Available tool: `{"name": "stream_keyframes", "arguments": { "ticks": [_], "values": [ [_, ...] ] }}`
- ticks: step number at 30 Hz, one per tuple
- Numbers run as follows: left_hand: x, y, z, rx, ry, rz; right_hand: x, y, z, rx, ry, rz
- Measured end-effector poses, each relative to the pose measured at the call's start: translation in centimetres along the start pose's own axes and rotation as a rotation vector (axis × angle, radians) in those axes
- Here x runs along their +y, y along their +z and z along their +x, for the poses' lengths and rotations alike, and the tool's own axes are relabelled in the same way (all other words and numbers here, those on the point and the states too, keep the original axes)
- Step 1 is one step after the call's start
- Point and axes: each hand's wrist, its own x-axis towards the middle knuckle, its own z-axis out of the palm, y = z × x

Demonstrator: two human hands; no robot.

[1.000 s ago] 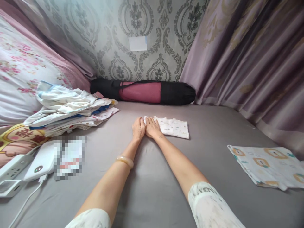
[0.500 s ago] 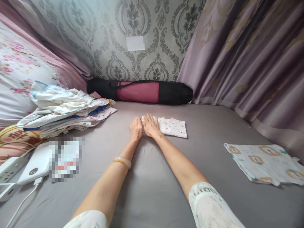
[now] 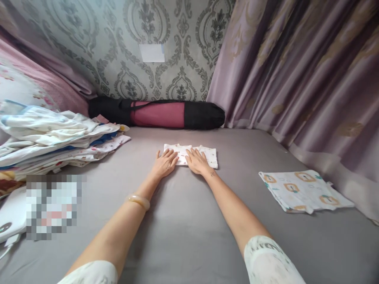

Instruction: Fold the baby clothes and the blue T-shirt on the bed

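A small folded white cloth with a tiny print (image 3: 182, 157), perhaps a piece of baby clothing, lies flat on the grey sheet (image 3: 189, 221) in the middle. My left hand (image 3: 166, 162) rests on its left end, fingers spread and flat. Against its middle and right part lies my right hand (image 3: 197, 161), open too, with the palm down. Parts of the cloth are hidden under the fingers. A pale bangle (image 3: 139, 202) circles my left wrist.
Rumpled clothes are piled (image 3: 56, 134) at the left. A folded white garment with orange patches (image 3: 304, 191) lies at the right. A black and dark pink roll bag (image 3: 156, 114) lies along the wall. A white device with a cable (image 3: 14, 221) sits at the lower left.
My left hand has uncurled and now lies flat on the cloth, apart from my right hand. More of the cloth's left end shows. The view has turned slightly right.
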Motion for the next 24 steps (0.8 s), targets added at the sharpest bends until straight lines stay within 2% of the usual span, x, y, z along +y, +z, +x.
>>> {"name": "stream_keyframes", "arguments": {
  "ticks": [4, 7, 10, 14, 18, 24],
  "values": [
    [0.4, -0.5, 0.3, -0.035, -0.009, 0.046, 1.5, -0.8, -0.6, 0.010, -0.026, 0.028],
    [1.6, -1.0, 1.2, -0.041, -0.037, 0.073, 2.8, -1.3, -1.1, 0.089, 0.043, -0.017],
    [3.3, -0.8, 2.6, -0.039, -0.017, 0.079, 3.7, -1.5, -1.3, 0.101, 0.097, -0.034],
    [4.4, 0.1, 3.8, -0.163, 0.062, 0.043, 4.2, -1.2, -1.2, 0.049, 0.102, -0.031],
    [4.0, 0.7, 4.2, -0.265, -0.011, -0.003, 4.8, -1.0, -0.8, -0.005, 0.091, -0.032],
    [2.3, 0.9, 5.5, -0.237, -0.046, 0.035, 6.4, -1.3, -0.4, 0.001, 0.132, -0.032]
  ]
}}
